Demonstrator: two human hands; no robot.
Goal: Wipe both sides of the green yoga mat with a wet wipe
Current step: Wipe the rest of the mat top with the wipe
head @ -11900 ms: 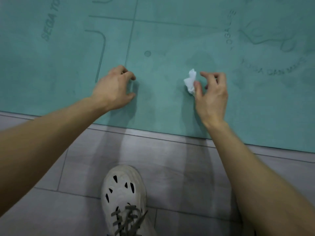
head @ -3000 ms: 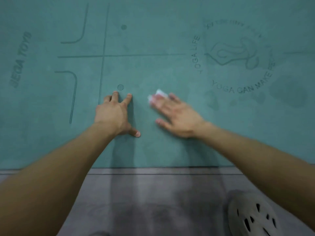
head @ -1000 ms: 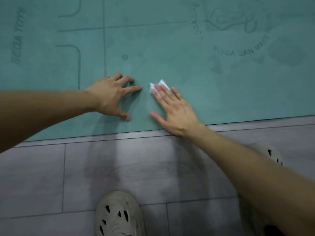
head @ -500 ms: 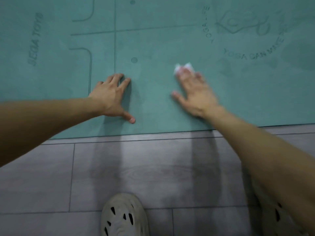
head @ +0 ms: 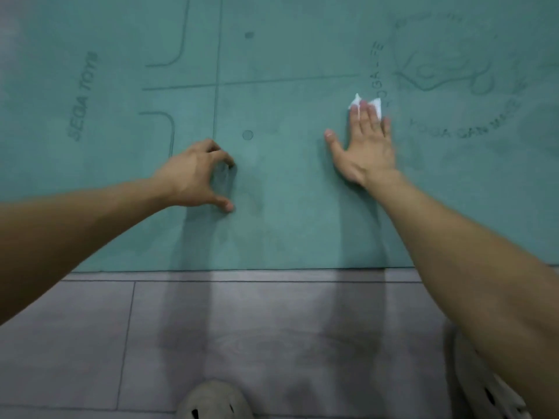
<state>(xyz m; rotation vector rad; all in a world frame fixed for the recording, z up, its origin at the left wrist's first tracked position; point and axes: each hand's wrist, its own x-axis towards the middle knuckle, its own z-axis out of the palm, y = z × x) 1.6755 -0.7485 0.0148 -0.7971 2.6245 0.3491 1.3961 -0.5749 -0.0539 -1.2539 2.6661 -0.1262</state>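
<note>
The green yoga mat (head: 287, 207) lies flat on the floor and fills the upper part of the view, its printed side with lines and a round logo facing up. My right hand (head: 364, 146) lies flat on it with straight fingers, pressing the white wet wipe (head: 367, 103), whose edges stick out past my fingertips beside the logo lettering. My left hand (head: 198, 175) rests on the mat to the left on its curled fingertips and thumb, holding nothing.
The mat's near edge (head: 242, 270) runs across the middle of the view. Below it is grey wood-look floor (head: 257, 328). My two pale perforated shoes, one (head: 213, 402) at the bottom centre and one (head: 490, 391) at the bottom right, stand on the floor.
My right hand has slid the wipe to the right and farther up the mat, toward the logo. My left hand's fingers have curled up from flat onto their tips.
</note>
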